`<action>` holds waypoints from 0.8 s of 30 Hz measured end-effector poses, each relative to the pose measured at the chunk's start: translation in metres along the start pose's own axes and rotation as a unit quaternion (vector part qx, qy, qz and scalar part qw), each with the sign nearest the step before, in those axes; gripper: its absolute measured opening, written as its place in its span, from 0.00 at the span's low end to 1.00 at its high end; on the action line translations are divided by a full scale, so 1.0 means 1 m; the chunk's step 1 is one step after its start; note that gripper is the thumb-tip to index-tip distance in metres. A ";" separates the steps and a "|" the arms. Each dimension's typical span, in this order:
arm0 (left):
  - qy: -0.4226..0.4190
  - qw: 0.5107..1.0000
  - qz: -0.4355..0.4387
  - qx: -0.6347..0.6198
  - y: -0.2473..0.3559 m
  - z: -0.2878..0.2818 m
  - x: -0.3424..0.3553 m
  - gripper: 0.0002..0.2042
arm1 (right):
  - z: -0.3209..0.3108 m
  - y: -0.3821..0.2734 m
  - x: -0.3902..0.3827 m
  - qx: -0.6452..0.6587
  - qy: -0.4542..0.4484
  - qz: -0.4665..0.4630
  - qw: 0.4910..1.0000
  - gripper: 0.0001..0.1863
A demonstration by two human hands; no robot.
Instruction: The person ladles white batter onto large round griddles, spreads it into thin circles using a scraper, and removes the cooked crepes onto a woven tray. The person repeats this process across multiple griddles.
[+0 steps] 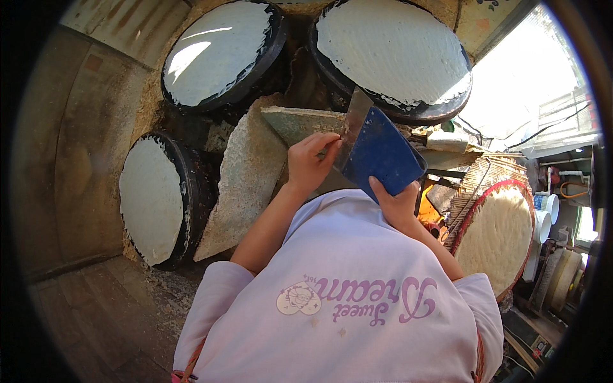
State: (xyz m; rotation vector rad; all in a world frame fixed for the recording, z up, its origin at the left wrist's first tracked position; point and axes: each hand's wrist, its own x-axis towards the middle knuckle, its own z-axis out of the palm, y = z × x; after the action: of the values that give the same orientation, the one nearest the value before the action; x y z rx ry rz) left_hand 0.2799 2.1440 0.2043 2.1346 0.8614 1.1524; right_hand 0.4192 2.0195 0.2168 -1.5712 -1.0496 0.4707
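Note:
My right hand [399, 203] grips a blue scraper [383, 150] by its lower right side, with the thumb lying across the face. The scraper is a flat, trapezoid piece with a thin, dull blade [355, 127] along its left edge. It is held tilted in front of my chest. My left hand [311, 159] is closed in a pinch, thumb and index fingertip at the left edge of the blade. Whatever lies between those fingertips, if anything, is too small to make out.
Round black-rimmed drum-like pieces with white faces stand at far left [223, 51], far right [393, 48] and left [151, 198]. A rough pale board [246, 179] leans near my left arm. At right is a red-rimmed round piece [498, 236] with thin sticks [469, 191].

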 end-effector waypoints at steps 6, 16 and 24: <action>0.025 0.999 -0.033 -0.024 0.001 0.005 -0.004 0.06 | -0.002 0.000 -0.002 0.004 -0.002 0.016 1.000 0.08; -0.005 1.000 -0.013 0.018 0.005 0.007 -0.003 0.05 | -0.006 0.001 -0.003 -0.003 -0.009 0.026 1.000 0.08; 0.009 0.994 -0.088 -0.062 0.001 0.010 -0.005 0.05 | -0.008 0.002 -0.004 0.022 -0.008 0.026 0.999 0.07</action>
State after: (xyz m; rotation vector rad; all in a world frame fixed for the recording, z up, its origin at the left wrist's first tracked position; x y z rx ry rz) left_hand 0.2868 2.1375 0.1979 1.9093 0.9405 1.1055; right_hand 0.4238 2.0122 0.2164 -1.5613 -1.0055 0.5392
